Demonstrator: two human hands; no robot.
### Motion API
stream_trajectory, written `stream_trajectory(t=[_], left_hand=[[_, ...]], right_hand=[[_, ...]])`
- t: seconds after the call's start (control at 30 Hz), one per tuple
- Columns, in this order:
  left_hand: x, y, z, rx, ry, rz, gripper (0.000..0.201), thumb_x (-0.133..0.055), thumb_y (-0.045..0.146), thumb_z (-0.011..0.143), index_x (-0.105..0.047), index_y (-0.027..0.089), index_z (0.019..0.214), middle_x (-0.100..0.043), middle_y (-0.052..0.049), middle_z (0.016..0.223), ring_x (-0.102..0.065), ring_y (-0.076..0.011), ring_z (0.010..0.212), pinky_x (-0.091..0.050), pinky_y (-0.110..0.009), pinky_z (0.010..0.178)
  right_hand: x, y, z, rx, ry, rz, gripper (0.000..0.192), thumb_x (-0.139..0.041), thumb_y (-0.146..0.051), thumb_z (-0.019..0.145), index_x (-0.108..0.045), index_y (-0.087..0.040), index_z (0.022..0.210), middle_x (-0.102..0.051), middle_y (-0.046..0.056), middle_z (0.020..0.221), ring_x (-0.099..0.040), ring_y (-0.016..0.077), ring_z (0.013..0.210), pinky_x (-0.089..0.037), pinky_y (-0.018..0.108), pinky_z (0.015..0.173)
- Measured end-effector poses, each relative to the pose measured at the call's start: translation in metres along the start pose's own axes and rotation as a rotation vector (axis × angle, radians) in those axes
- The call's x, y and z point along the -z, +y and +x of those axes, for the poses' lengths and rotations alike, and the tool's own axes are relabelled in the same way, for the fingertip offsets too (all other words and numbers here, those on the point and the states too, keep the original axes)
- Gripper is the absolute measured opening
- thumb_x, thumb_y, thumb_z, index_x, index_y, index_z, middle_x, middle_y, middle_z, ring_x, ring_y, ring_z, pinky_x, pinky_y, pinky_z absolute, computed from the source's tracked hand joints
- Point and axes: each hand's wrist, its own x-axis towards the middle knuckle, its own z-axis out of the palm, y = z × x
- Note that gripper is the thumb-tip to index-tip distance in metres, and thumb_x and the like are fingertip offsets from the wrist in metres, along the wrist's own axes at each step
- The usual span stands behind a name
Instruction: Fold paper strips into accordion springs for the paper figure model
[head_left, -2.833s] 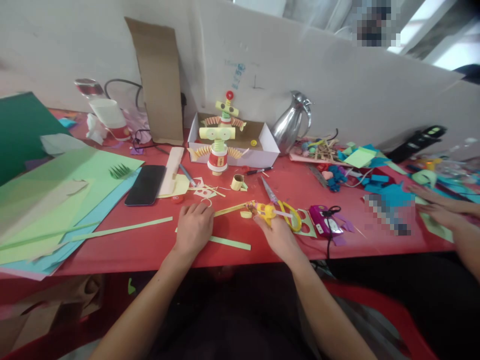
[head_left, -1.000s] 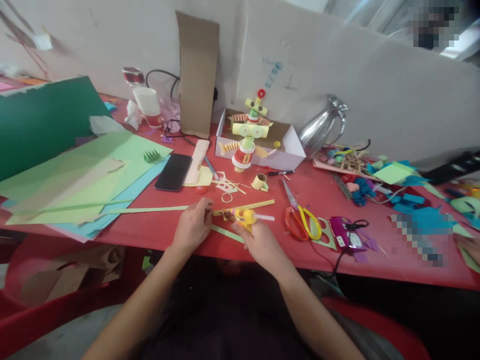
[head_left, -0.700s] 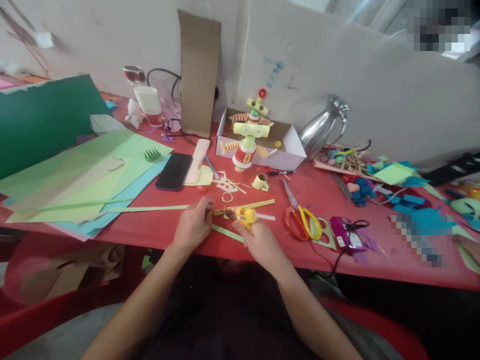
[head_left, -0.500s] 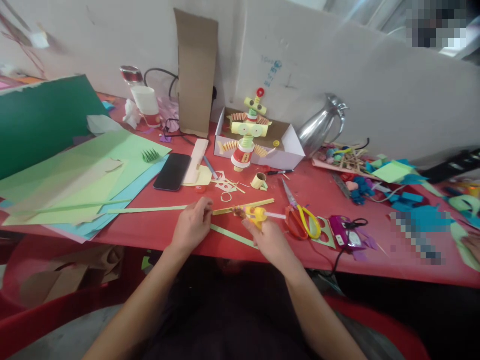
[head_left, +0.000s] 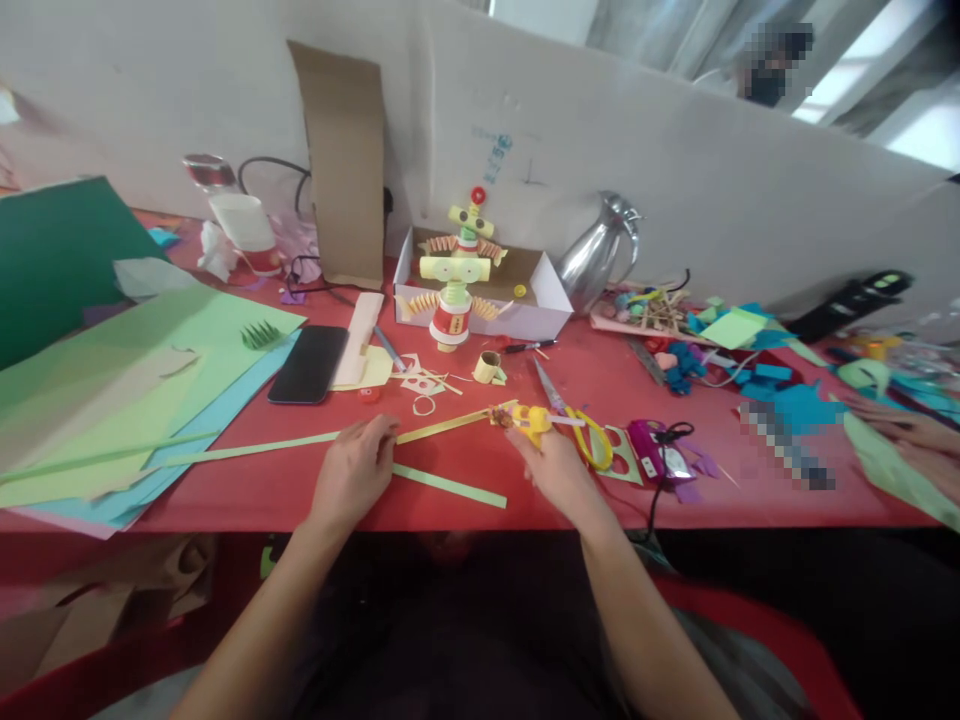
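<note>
Yellow paper strip [head_left: 450, 424] lay flat on red table [head_left: 247, 495], thin, long, slightly angled. Left hand [head_left: 352, 478] pinched its near end, fingers closed. Right hand [head_left: 551, 470] gripped small yellow glue gun [head_left: 529, 420], nozzle at strip's far end. Gluing step likely; next move needed steady nozzle. Scissors [head_left: 574, 420] just right.
</note>
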Motion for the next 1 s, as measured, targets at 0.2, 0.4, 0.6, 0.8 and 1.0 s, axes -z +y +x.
stream_trajectory(t=[0.2,0.4,0.6,0.8,1.0], left_hand=[[0.001,0.000,0.001,-0.115,-0.017,0.068,0.025,-0.044,0.013,0.087,-0.067,0.020,0.095,-0.071,-0.009,0.092,-0.064,-0.0258,0.086,-0.050,-0.038,0.079],[0.006,0.000,0.008,-0.189,-0.025,0.131,0.034,-0.042,0.009,0.086,-0.071,0.022,0.097,-0.072,-0.009,0.097,-0.064,-0.0264,0.091,-0.048,-0.040,0.081],[0.020,-0.013,0.018,-0.336,-0.105,0.270,0.033,-0.043,0.012,0.088,-0.073,0.022,0.099,-0.072,-0.010,0.098,-0.063,-0.0285,0.093,-0.046,-0.043,0.082],[0.020,-0.021,0.015,-0.339,-0.145,0.254,0.037,-0.043,0.009,0.085,-0.073,0.022,0.103,-0.072,-0.011,0.100,-0.065,-0.0275,0.094,-0.047,-0.044,0.084],[0.021,-0.009,0.017,-0.331,-0.148,0.284,0.036,-0.045,0.005,0.081,-0.073,0.020,0.097,-0.069,-0.012,0.108,-0.061,-0.0298,0.103,-0.047,-0.045,0.088]], right_hand=[[0.048,0.023,0.025,-0.100,0.198,-0.249,0.050,-0.039,-0.059,0.094,-0.064,-0.016,0.100,-0.071,0.012,0.082,-0.069,0.0272,0.081,-0.042,0.030,0.065],[0.079,0.058,0.076,-0.234,0.305,-0.500,0.049,-0.041,-0.046,0.097,-0.051,-0.004,0.120,-0.067,0.024,0.106,-0.065,0.0320,0.100,-0.043,0.035,0.079],[0.070,0.068,0.092,-0.148,0.314,-0.625,0.042,-0.049,-0.026,0.093,-0.049,0.001,0.126,-0.056,0.030,0.123,-0.053,0.0358,0.115,-0.040,0.043,0.093],[0.019,0.019,0.051,0.515,0.203,-0.456,0.039,-0.039,-0.010,0.093,-0.058,-0.013,0.127,-0.054,0.017,0.132,-0.048,0.0288,0.122,-0.037,0.044,0.104],[-0.031,-0.014,0.029,0.658,0.038,-0.385,0.033,-0.041,-0.024,0.099,-0.066,-0.019,0.120,-0.058,0.013,0.123,-0.054,0.0253,0.111,-0.047,0.042,0.095]])
